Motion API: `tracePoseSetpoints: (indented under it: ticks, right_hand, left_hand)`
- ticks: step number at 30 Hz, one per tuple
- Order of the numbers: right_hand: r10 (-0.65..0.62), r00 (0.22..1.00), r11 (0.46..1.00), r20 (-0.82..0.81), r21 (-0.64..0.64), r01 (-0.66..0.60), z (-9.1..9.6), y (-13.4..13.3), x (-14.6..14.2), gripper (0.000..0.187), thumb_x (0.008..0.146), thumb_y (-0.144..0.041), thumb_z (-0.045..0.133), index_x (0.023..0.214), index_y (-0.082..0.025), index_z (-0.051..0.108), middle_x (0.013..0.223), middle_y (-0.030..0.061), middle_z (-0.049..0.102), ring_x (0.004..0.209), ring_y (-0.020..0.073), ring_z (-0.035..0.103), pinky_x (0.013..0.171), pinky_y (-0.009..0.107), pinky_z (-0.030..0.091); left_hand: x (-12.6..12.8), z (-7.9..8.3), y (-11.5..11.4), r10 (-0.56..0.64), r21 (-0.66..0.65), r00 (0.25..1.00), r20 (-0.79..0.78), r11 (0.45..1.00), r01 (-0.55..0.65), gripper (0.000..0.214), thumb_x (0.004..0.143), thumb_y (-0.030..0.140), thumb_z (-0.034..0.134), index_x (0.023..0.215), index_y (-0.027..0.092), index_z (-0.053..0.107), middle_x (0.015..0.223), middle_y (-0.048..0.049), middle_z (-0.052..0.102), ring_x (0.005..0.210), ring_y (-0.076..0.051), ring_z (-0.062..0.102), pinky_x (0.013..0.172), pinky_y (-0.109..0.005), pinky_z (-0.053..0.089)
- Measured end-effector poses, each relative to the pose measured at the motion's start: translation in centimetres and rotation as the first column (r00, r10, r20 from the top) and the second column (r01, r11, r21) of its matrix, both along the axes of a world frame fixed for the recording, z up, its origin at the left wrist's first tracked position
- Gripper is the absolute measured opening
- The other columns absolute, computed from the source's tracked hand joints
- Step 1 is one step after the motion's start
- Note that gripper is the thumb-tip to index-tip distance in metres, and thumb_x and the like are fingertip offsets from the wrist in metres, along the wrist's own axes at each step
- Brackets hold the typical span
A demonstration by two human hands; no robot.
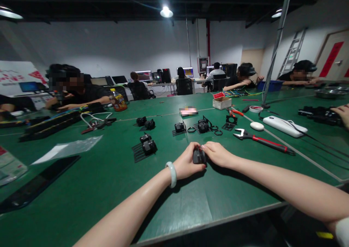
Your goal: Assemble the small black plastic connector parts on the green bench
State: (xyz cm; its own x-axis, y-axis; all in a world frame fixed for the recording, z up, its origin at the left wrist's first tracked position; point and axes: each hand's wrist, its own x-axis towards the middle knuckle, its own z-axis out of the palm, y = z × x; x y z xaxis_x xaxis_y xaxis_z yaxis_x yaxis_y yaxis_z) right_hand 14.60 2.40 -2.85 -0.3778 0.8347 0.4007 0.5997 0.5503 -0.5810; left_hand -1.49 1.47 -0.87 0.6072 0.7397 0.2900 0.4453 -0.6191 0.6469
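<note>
My left hand, with a pale green bangle on its wrist, is wrapped round a black plastic fitting just above the green table. Against the fitting's far right side are the closed fingers of my right hand; their tips are partly hidden. Similar black fittings on slotted plates stand beyond my hands: one pair at the left, another pair farther back, and a few near the middle. Black ring nuts and a square black plate with a round hole lie at their right.
Right of my hands lies an adjustable wrench with a red and black handle. Beyond it are a white rounded object, a white power bank and a small box. A plastic bag lies left. Other people work around the table.
</note>
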Motion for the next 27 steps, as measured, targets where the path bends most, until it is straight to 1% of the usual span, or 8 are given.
tracePoseSetpoints:
  ticks: [5,9,12,14,17,20,23,27]
  right_hand:
    - [-0.006,1.0,1.0,-0.011,-0.024,0.006,0.0,0.2,0.0,0.034,0.082,-0.033,0.03,0.06,-0.014,0.048,0.06,0.0005,0.048,0.056,0.009,0.042,0.053,0.021,0.031]
    - [-0.006,0.993,0.993,-0.12,-0.118,-0.008,0.0,0.1,0.3,0.031,0.081,-0.036,0.031,0.063,-0.015,0.045,0.06,-0.0013,0.047,0.055,0.0081,0.044,0.049,0.02,0.033]
    - [0.042,0.97,0.958,-0.241,-0.267,-0.108,0.2,-0.1,0.9,0.027,0.081,-0.038,0.03,0.074,-0.015,0.044,0.057,-0.0029,0.046,0.05,0.0072,0.045,0.046,0.019,0.035]
    - [0.107,0.944,0.926,-0.311,-0.316,-0.209,0.4,-0.3,1.4,0.024,0.078,-0.038,0.037,0.083,-0.016,0.043,0.062,-0.0029,0.047,0.05,0.007,0.046,0.046,0.019,0.038]
    - [0.225,0.91,0.905,-0.348,-0.272,-0.327,0.6,-0.4,2.1,0.033,0.065,-0.033,0.057,0.089,-0.016,0.042,0.079,0.0003,0.048,0.06,0.0078,0.049,0.051,0.019,0.041]
    - [0.296,0.9,0.895,-0.32,-0.237,-0.379,0.8,-0.5,2.2,0.047,0.053,-0.029,0.067,0.091,-0.017,0.041,0.085,0.0009,0.047,0.064,0.008,0.048,0.053,0.019,0.04]
    - [0.319,0.894,0.893,-0.315,-0.215,-0.395,0.7,-0.6,1.9,0.048,0.052,-0.029,0.067,0.09,-0.017,0.041,0.084,0.0002,0.045,0.063,0.0071,0.046,0.053,0.018,0.039]
    - [0.32,0.894,0.901,-0.313,-0.193,-0.39,0.4,-0.6,1.7,0.041,0.057,-0.029,0.065,0.088,-0.016,0.041,0.084,0.0001,0.044,0.062,0.0065,0.045,0.054,0.019,0.04]
  left_hand:
    - [0.0,0.2,-0.1,-0.007,-0.018,1.0,-0.005,1.0,0.007,0.048,0.056,0.021,0.057,0.099,0.016,0.036,0.088,-0.0014,0.043,0.078,-0.014,0.043,0.07,-0.028,0.04]
    - [0.0,0.2,-0.2,-0.014,-0.022,1.0,-0.005,1.0,0.014,0.049,0.056,0.021,0.058,0.1,0.016,0.035,0.089,-0.0018,0.043,0.078,-0.014,0.043,0.07,-0.027,0.039]
    - [0.0,0.2,-0.2,-0.012,-0.03,1.0,-0.006,0.999,0.012,0.049,0.056,0.02,0.057,0.099,0.016,0.035,0.088,-0.0011,0.044,0.077,-0.014,0.044,0.069,-0.027,0.039]
    - [0.0,0.2,-0.2,-0.004,-0.028,1.0,-0.011,1.0,0.003,0.048,0.056,0.02,0.057,0.099,0.016,0.036,0.086,-0.0007,0.044,0.076,-0.014,0.044,0.068,-0.027,0.039]
    - [0.0,0.3,-0.2,-0.001,-0.017,1.0,-0.017,1.0,0.001,0.048,0.055,0.02,0.058,0.098,0.016,0.036,0.087,-0.001,0.044,0.078,-0.014,0.044,0.069,-0.028,0.039]
    - [0.0,0.2,-0.1,-0.02,-0.025,1.0,-0.012,0.999,0.02,0.047,0.056,0.02,0.058,0.097,0.016,0.036,0.087,-0.0012,0.044,0.077,-0.014,0.044,0.067,-0.027,0.039]
    - [-0.1,0.2,0.0,-0.045,-0.036,0.999,-0.001,0.998,0.045,0.045,0.058,0.022,0.057,0.097,0.015,0.035,0.086,-0.0009,0.045,0.075,-0.014,0.045,0.066,-0.026,0.039]
    - [-0.2,0.0,0.0,-0.038,-0.002,0.999,0.002,0.999,0.038,0.046,0.057,0.021,0.058,0.097,0.015,0.035,0.089,-0.0018,0.045,0.079,-0.015,0.044,0.068,-0.027,0.039]
